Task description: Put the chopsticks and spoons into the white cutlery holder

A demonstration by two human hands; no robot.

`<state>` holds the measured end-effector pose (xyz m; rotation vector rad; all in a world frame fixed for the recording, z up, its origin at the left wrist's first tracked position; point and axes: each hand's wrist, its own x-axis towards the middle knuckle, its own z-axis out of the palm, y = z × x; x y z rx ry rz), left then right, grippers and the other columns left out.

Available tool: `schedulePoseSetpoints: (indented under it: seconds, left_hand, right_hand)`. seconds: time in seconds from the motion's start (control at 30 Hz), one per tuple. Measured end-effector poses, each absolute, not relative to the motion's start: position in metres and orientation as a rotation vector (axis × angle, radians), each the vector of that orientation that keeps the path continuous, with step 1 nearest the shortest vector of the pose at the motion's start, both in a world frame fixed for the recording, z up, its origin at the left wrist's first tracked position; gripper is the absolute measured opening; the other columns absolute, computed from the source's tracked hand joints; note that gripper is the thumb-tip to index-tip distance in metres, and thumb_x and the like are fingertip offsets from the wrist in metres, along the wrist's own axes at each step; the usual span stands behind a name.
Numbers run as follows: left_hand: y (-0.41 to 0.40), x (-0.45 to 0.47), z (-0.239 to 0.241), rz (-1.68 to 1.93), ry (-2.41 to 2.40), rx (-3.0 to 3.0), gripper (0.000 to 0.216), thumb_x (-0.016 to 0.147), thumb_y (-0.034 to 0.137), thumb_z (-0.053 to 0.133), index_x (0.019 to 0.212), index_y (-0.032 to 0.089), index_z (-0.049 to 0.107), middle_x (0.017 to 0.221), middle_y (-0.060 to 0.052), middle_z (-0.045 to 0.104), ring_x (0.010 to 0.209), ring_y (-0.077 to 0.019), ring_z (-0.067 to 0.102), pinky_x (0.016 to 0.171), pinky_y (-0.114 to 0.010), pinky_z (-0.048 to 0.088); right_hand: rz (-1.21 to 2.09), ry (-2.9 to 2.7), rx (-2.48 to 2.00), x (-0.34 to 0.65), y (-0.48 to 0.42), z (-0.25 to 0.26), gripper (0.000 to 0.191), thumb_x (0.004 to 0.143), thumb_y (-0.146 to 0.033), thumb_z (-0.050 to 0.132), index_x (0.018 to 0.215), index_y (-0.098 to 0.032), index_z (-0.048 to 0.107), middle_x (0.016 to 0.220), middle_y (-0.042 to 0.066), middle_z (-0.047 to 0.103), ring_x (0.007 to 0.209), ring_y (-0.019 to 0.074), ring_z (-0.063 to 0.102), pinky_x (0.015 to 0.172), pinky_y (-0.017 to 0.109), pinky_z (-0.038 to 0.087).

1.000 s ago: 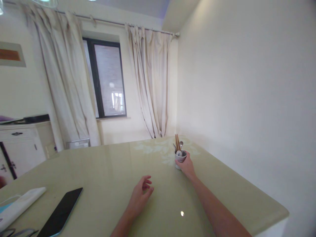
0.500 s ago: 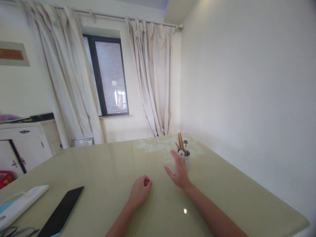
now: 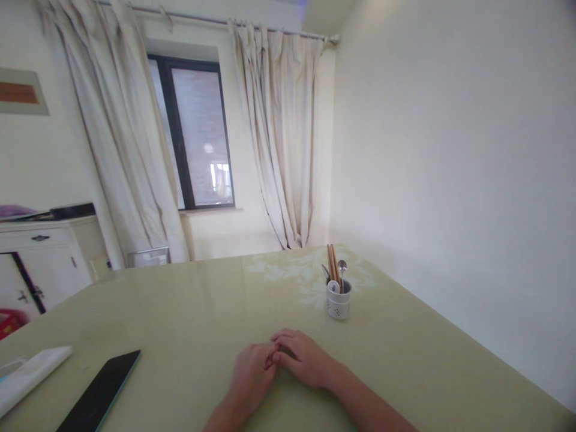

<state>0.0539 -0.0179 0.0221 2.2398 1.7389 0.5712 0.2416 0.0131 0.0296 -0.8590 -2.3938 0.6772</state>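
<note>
Both of my hands rest on the pale green glass-topped table (image 3: 180, 312), near its front middle. My left hand (image 3: 252, 375) is curled into a loose fist with nothing in it. My right hand (image 3: 305, 361) lies palm down, and its stretched fingers touch the left hand's knuckles. A small white perforated cup (image 3: 338, 306) stands on the table just beyond and right of my right hand, apart from it. It holds wooden chopsticks (image 3: 332, 265) and a metal spoon (image 3: 342, 267).
A dark phone (image 3: 99, 393) lies flat at the front left, with a white folded object (image 3: 27, 375) beside it. A white cabinet (image 3: 42, 258) stands at far left. A curtained window (image 3: 198, 138) is behind the table; a bare wall (image 3: 450, 180) runs along the right.
My right hand let go of the cup and drew back towards me, meeting the left hand. My left hand's fingers curled in. The view tilted down slightly.
</note>
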Motion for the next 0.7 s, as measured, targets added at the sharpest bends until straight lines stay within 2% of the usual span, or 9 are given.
schedulePoseSetpoints:
  seconds: [0.23, 0.7]
  left_hand:
    - [-0.0191, 0.0535, 0.0186, 0.593, 1.707, 2.237, 0.023, 0.088, 0.016, 0.051, 0.075, 0.023, 0.068, 0.077, -0.003, 0.075, 0.074, -0.0191, 0.066, 0.067, -0.027, 0.035]
    - [-0.0212, 0.0507, 0.0219, 0.546, 1.733, 2.259, 0.025, 0.089, 0.014, 0.049, 0.081, 0.023, 0.071, 0.079, -0.004, 0.076, 0.076, -0.0207, 0.068, 0.066, -0.028, 0.034]
  right_hand:
    - [0.686, -2.391, -0.858, 0.2397, 0.0120, 0.0305, 0.029, 0.107, -0.039, 0.055, 0.115, -0.023, 0.077, 0.133, 0.009, 0.073, 0.123, 0.0254, 0.066, 0.109, 0.037, 0.046]
    - [0.668, -2.409, -0.896, 0.2378, 0.0108, 0.0302, 0.031, 0.106, -0.039, 0.054, 0.121, -0.022, 0.075, 0.136, 0.010, 0.071, 0.126, 0.0257, 0.064, 0.111, 0.038, 0.046]
